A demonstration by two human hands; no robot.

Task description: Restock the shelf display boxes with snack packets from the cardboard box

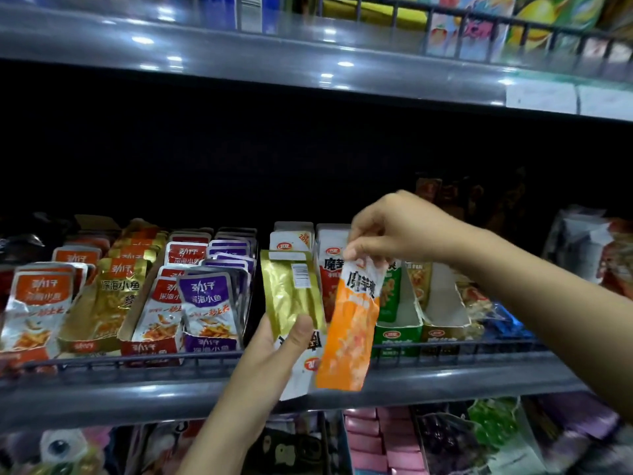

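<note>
the back of the middle shelf [308, 389] is lying in deep shadow, so the rear ends of the display boxes are fading out of sight, and some brownish packets behind the right hand are too dark to make out. the cardboard box is not showing anywhere. the shelf below is blurring into pink, green and purple packaging.

the right hand [394, 231] is pinching the white top edge of an orange snack packet [349, 334], which is hanging tilted in front of the shelf rail [137, 363] and covering part of the red-and-white display box [329, 265] behind it. the left hand [277, 351] is gripping a gold packet [291, 289] with its thumb curled over the front; a white packet [301, 368] is sitting behind the gold one in the same grip, mostly hidden.

a green display box [397, 334] is standing just right of the orange packet, with a gold-fronted box [442, 334] beside it, half hidden by the right forearm. on the left, rows of orange, gold, red and purple fish-snack packets [209, 299] are standing upright in their boxes. the upper shelf [239, 53] is running across the top, its goods cut off.
</note>
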